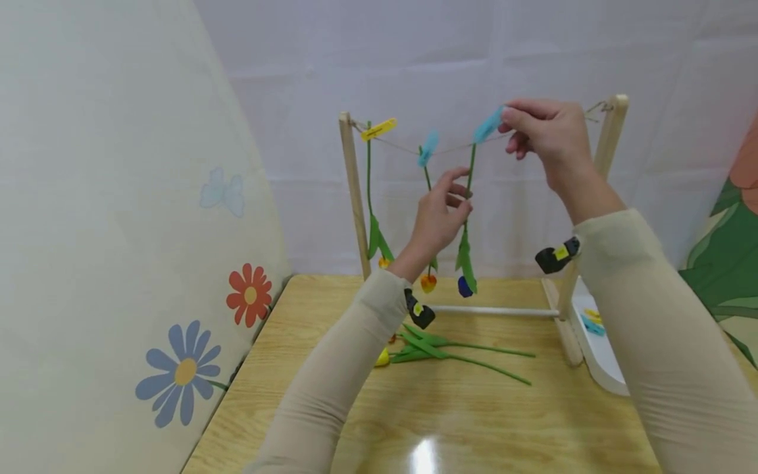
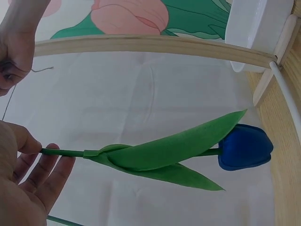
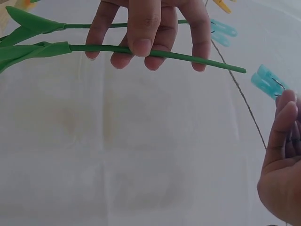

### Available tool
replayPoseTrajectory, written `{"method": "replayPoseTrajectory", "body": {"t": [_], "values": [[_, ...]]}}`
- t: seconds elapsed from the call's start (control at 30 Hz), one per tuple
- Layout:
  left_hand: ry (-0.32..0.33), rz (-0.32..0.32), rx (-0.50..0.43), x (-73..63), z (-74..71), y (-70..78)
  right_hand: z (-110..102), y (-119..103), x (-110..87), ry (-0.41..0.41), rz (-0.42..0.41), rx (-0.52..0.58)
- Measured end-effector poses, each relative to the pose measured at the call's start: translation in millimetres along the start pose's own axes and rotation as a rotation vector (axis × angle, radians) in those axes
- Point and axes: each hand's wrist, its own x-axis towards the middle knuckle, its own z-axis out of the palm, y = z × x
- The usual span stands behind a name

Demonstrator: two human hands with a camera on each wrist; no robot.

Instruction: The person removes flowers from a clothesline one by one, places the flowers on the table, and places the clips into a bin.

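The blue tulip (image 2: 164, 150), an artificial flower, hangs head down above the table (image 1: 503, 421), its stem between the thumb and fingers of the left hand (image 1: 441, 214). That hand pinches the stem lightly, other fingers spread along it. Above and to the right, the right hand (image 1: 547, 135) grips a light-blue clothespin (image 1: 488, 125) between thumb and fingertips; in the right wrist view the clothespin is just beside the stem's tip, apart from it. The stem crosses the twine (image 3: 244, 97) there.

The twine runs between the tops of the left wooden post (image 1: 353, 191) and right wooden post (image 1: 610, 131), joined low down by a white rod (image 1: 497, 311). Near the left post a yellow clothespin (image 1: 379, 129) holds one tulip by its stem; between it and the left hand, a second light-blue clothespin (image 1: 428, 148) holds an orange-and-yellow tulip (image 1: 428, 283), also head down.

On the table, nearer its back edge than its front, loose tulips (image 1: 426, 345) lie with stems pointing right, heads partly hidden by the left sleeve (image 1: 331, 375). Toward the right edge, a white tray (image 1: 592, 349) holds yellow and blue clothespins (image 1: 593, 324). White cloth (image 1: 414, 72) hangs behind.
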Motion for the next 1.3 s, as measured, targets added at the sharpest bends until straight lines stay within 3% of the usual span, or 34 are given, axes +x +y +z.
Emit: {"method": "replayPoseTrajectory", "body": {"t": [0.23,0.63,0.93,1.3], "values": [[0.005,0.043,0.026,-4.1,-2.0,-3.4,-8,5,-1.7,-0.069,-0.004,-0.018],[0.006,0.212,0.093,-13.0,-5.2,-5.9,-16,15,-10.1,-0.161,-0.076,-0.019],[-0.033,0.230,0.122,-20.5,-8.1,-3.5,-23,21,-13.8,-0.199,-0.110,0.005],[-0.062,0.269,0.173,-28.8,-12.4,-5.3,-36,27,-22.1,-0.206,-0.084,0.059]]}}
